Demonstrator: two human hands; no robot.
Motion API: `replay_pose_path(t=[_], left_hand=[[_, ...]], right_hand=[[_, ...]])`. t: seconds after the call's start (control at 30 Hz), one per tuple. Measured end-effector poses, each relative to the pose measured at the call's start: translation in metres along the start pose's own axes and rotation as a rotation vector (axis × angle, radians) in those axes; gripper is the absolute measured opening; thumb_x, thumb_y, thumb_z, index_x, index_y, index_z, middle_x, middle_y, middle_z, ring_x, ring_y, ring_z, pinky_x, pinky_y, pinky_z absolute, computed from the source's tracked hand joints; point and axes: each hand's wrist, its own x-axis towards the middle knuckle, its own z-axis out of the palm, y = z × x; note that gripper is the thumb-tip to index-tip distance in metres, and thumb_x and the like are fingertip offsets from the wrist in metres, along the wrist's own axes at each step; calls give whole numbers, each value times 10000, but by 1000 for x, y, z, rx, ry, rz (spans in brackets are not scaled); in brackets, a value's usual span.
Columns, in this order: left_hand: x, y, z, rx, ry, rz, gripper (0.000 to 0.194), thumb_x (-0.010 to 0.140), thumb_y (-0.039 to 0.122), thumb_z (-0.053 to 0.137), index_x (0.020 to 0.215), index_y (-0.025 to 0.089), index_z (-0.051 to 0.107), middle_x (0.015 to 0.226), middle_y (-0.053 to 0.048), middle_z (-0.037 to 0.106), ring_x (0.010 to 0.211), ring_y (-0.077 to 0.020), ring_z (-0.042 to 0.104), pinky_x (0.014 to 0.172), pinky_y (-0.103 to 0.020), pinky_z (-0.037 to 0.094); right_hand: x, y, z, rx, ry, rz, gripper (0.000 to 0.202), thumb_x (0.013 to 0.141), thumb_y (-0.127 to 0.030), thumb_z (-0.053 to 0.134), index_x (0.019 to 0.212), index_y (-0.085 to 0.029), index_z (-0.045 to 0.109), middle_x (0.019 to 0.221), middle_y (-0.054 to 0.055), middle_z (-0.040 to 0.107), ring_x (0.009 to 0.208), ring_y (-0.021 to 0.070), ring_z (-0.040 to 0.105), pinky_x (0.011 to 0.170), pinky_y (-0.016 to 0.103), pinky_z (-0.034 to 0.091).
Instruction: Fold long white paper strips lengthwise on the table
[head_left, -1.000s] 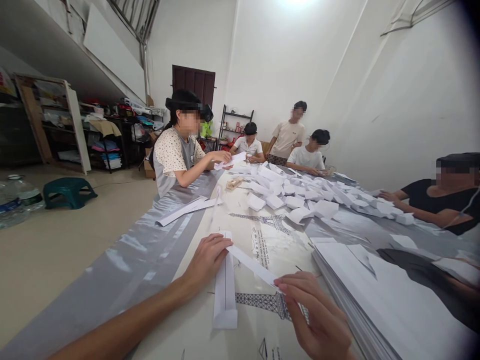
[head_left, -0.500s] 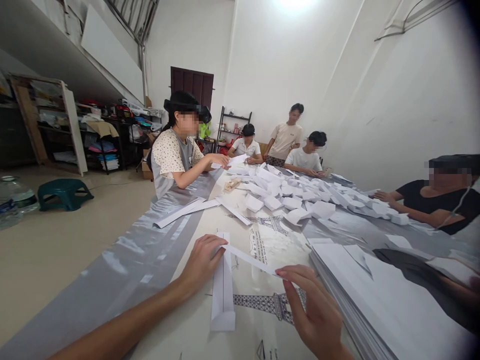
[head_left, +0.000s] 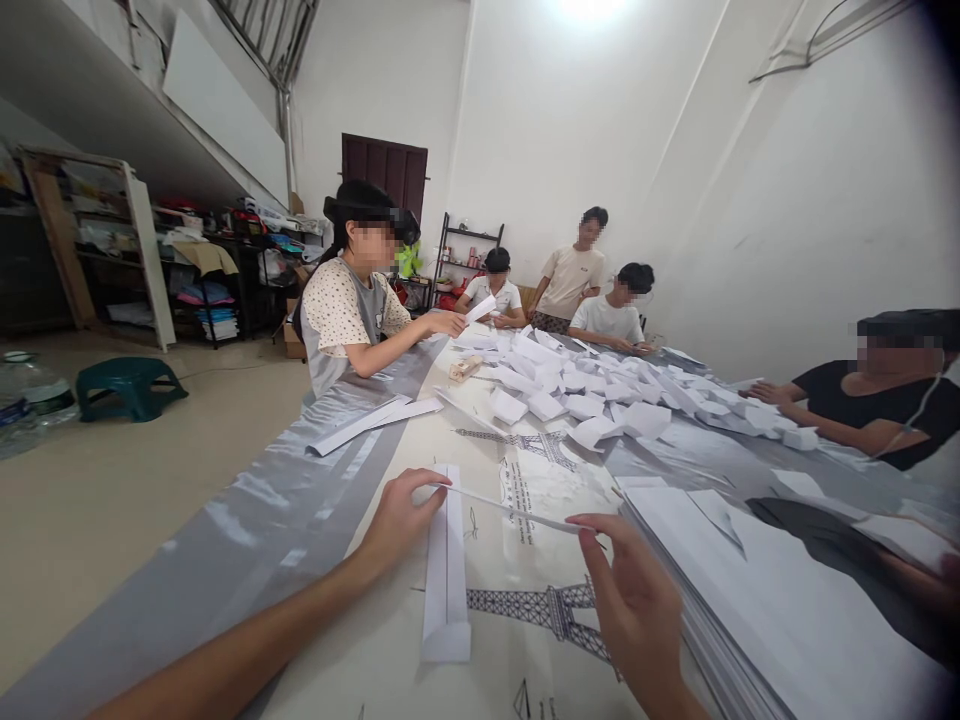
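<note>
A narrow white paper strip [head_left: 510, 507] stretches between my two hands, seen nearly edge-on above the table. My left hand [head_left: 409, 505] pinches its left end between thumb and fingers. At its right end, my right hand [head_left: 626, 570] pinches it the same way. Below my left fingers, a folded white paper band [head_left: 445, 580] lies lengthwise on the printed table cover [head_left: 517, 620], its near end turned over into a small flap. My left fingers partly overlap that band in the view.
A heap of folded white papers [head_left: 585, 385] fills the far table. To my right stands a stack of white sheets [head_left: 757, 590]. Folded strips [head_left: 371, 425] lie at front left, near a small wooden block [head_left: 465, 369]. Co-workers [head_left: 360, 310] sit around; a green stool [head_left: 129, 388] stands on the floor.
The strip between my hands has turned from showing its face to nearly edge-on, and my right hand has shifted slightly right and up. The co-worker at left has moved their paper.
</note>
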Motion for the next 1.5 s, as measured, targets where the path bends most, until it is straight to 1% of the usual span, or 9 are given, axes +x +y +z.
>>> replay_pose_path(t=[0.07, 0.27, 0.43, 0.63, 0.8, 0.93, 1.2, 1.33, 1.5], left_hand=[[1, 1, 0, -37, 9, -34, 199, 875, 322, 596, 925, 230, 765, 1049, -40, 756, 1038, -249, 670, 971, -376, 471], [4, 1, -1, -125, 20, -116, 218, 854, 372, 609, 866, 213, 759, 992, -38, 763, 1015, -255, 674, 956, -358, 468], [7, -6, -1, -187, 45, -108, 226, 838, 393, 644, 876, 203, 761, 982, -43, 759, 996, -250, 673, 955, -348, 475], [9, -4, -3, -290, 69, -108, 226, 810, 395, 697, 889, 192, 755, 972, -51, 753, 928, -237, 686, 906, -328, 501], [12, -4, -4, -419, 68, -140, 290, 788, 412, 751, 964, 183, 728, 972, -59, 746, 910, -224, 688, 870, -311, 511], [12, -3, -5, -506, 64, -185, 325, 761, 427, 787, 958, 179, 713, 950, -66, 755, 919, -228, 698, 861, -309, 519], [14, -3, -11, -568, -3, -278, 384, 722, 476, 817, 939, 174, 720, 971, -83, 762, 891, -248, 713, 800, -317, 540], [18, -3, -21, -579, -144, -270, 373, 756, 503, 794, 902, 167, 720, 912, -67, 753, 821, -218, 701, 753, -295, 529], [23, -2, -30, -519, -170, -243, 416, 740, 560, 788, 868, 173, 705, 859, -52, 732, 804, -215, 685, 732, -298, 526]], right_hand=[[0, 3, 0, 20, 11, 52, 133, 961, -310, 612, 1041, -244, 695, 991, 71, 698, 868, 234, 657, 685, 329, 516], [2, 11, 2, 130, 49, 196, 173, 937, -367, 645, 1032, -235, 704, 1094, 87, 689, 986, 247, 641, 830, 353, 525], [5, 16, 4, 207, 97, 330, 234, 890, -410, 691, 1033, -226, 704, 1082, 82, 696, 1024, 252, 639, 900, 367, 526], [8, 22, 3, 208, 116, 485, 301, 857, -468, 710, 1042, -231, 696, 1128, 69, 692, 1061, 256, 633, 897, 351, 526], [10, 24, 4, 212, 113, 528, 341, 841, -501, 714, 1046, -231, 689, 1124, 65, 694, 1047, 260, 636, 876, 343, 531], [10, 26, 5, 217, 125, 553, 373, 818, -509, 729, 1051, -221, 687, 1116, 70, 703, 1057, 272, 641, 887, 352, 528], [9, 28, 4, 195, 134, 606, 430, 785, -529, 743, 1069, -209, 699, 1179, 78, 707, 1122, 294, 633, 904, 354, 529], [8, 36, 4, 194, 145, 638, 468, 782, -536, 749, 1111, -208, 692, 1192, 76, 711, 1111, 297, 644, 897, 365, 532], [6, 41, 5, 210, 118, 659, 465, 782, -531, 752, 1115, -210, 699, 1186, 70, 721, 1121, 303, 648, 908, 370, 531]])
